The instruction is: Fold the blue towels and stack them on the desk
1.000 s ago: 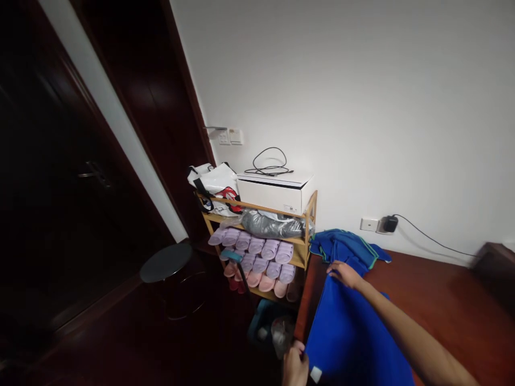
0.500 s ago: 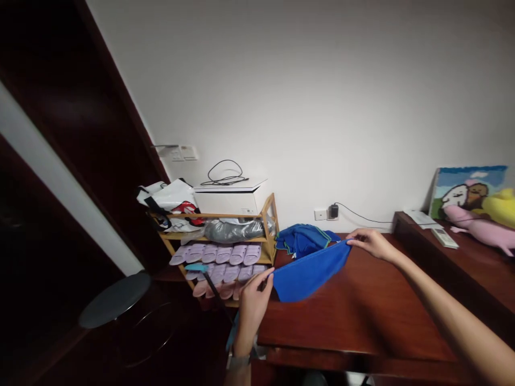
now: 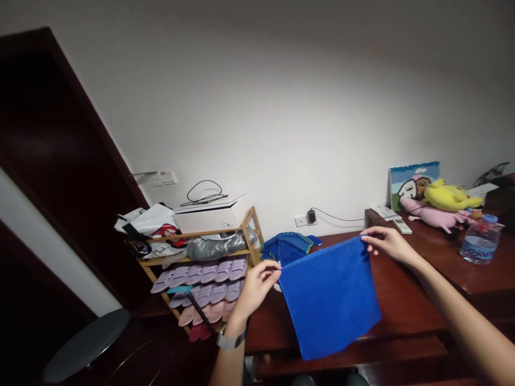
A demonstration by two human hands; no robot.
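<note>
A plain blue cloth (image 3: 330, 297) hangs nearly flat in front of me, stretched between both hands. My left hand (image 3: 259, 284) pinches its upper left corner between thumb and fingers. At the upper right corner, my right hand (image 3: 382, 242) grips the cloth the same way, a little higher than the left. The lower edge hangs free in front of the dark red wooden table (image 3: 406, 305). Behind the cloth, a crumpled pile of blue cloths with green edging (image 3: 287, 245) lies at the back of the table.
Left of the table stands a wooden rack (image 3: 253, 236) with several purple and pink slippers (image 3: 209, 271) and a white box (image 3: 209, 214) on top. A round stool (image 3: 86, 343) is at lower left. On the right are plush toys (image 3: 432, 214) and a water bottle (image 3: 480, 241).
The cloth has swung down from a tilted, foreshortened position and now hangs as a broad square. My view has turned right, bringing the water bottle into sight. Both hands keep their hold.
</note>
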